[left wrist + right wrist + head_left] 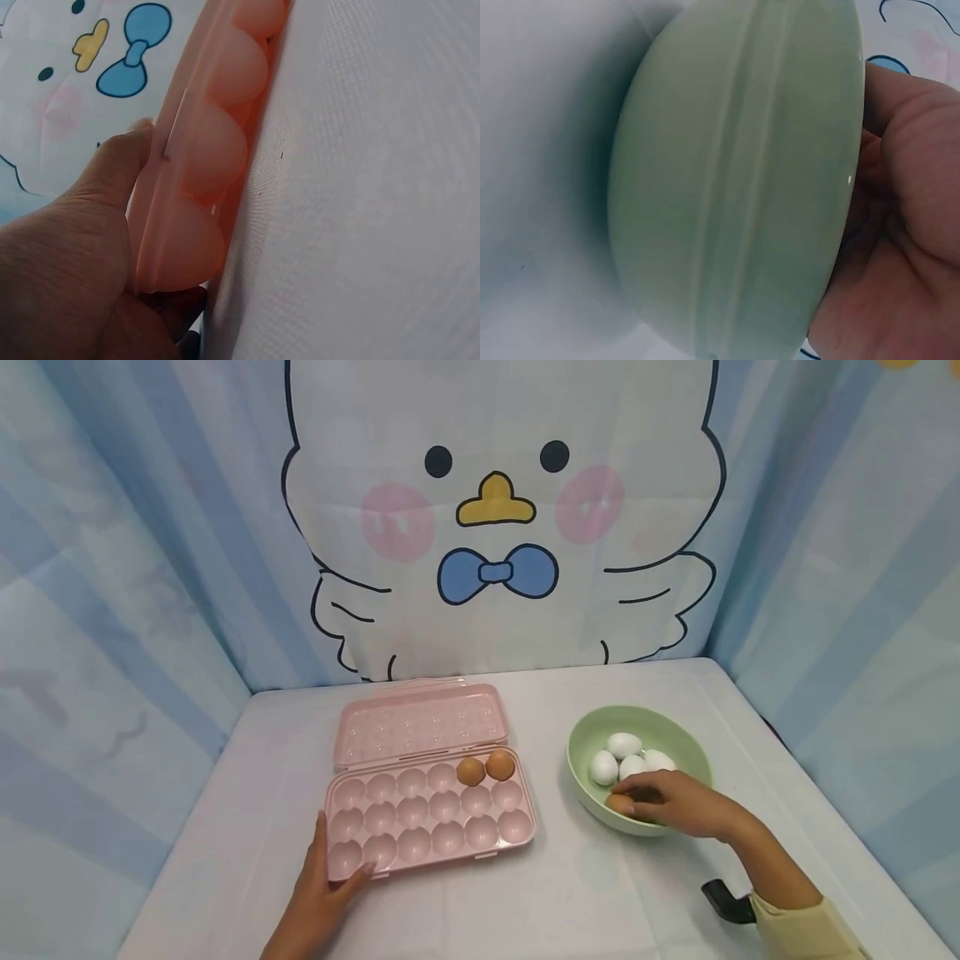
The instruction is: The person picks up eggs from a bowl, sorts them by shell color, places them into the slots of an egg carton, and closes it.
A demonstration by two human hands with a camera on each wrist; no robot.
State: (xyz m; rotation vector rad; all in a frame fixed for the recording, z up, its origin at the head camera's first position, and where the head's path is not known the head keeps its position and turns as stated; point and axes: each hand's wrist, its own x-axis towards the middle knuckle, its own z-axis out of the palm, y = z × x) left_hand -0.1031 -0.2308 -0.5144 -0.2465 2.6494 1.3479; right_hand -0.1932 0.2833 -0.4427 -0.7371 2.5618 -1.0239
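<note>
A pink plastic egg box [431, 810] lies with its lid [420, 722] folded back. Two brown eggs, one at the back right corner [500, 765] and one beside it [471, 771], sit in its back row. My left hand [318, 893] grips the box's front left corner, thumb on the rim and fingers around the side and underneath. My right hand [678, 806] reaches over the rim of a green bowl [686, 747] and pinches a brown egg [619, 803] inside it. Several white eggs [623, 745] lie in the bowl. In the right wrist view the bowl's wall hides the fingertips.
Both the box and the bowl stand on a white-covered table [517, 902]. Behind hangs a curtain [495, 627] with a cartoon bird, and striped blue cloth flanks both sides. A black strap-like piece [727, 903] shows by the right sleeve.
</note>
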